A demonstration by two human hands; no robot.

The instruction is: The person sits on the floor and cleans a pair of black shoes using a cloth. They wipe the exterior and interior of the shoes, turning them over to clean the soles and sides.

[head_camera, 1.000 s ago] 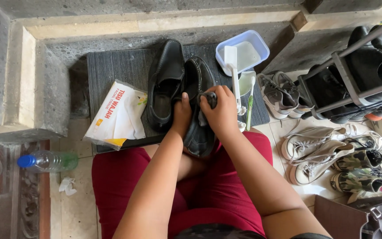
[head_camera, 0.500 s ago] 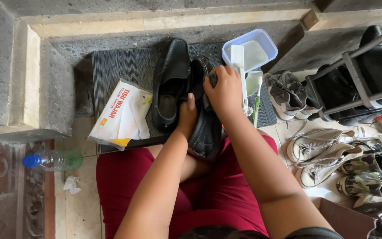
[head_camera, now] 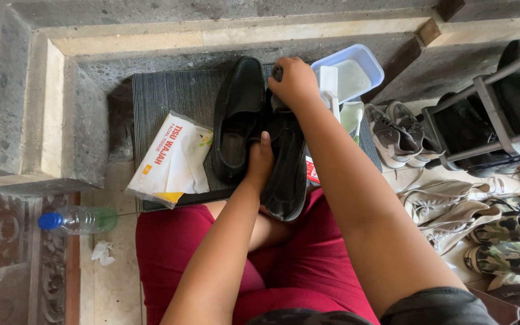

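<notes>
While both hands are working on one shoe, this is how the spot is lying:

Held shoe: a black leather loafer (head_camera: 287, 162) is resting tilted across the red-clad lap (head_camera: 170, 253), toe pointing away toward the stone step (head_camera: 212, 36).
Left hand: the left hand (head_camera: 260, 162) is slipping into the loafer's opening, fingers hidden inside, only thumb and wrist showing; how far it is curling cannot be told.
Right hand: the right hand (head_camera: 296, 81) is closing down over the loafer's toe end with fingers bent; something dark is peeking out at its knuckles, but what it is gripping is too covered to make out.
Second shoe: a matching black loafer (head_camera: 236, 120) is lying on the dark ribbed mat (head_camera: 164, 99), just beside the held one.
Left edge: a white tissue pack (head_camera: 173, 162) is sitting on the mat's near corner; a plastic bottle with a blue cap (head_camera: 76, 219) is lying on the tiles, with a crumpled tissue (head_camera: 102, 253) near it.
Right edge: a blue plastic tub (head_camera: 356, 69) is standing close behind the right hand, a white brush handle (head_camera: 330, 87) leaning out of it; grey sneakers (head_camera: 395, 135), pale sneakers (head_camera: 452, 207) and a shoe rack (head_camera: 489, 114) are crowding that side.
Open room: bare mat is showing only left of the shoes.
Cut off: the rack and the camouflage-patterned shoes (head_camera: 507, 241) are running out of frame.
</notes>
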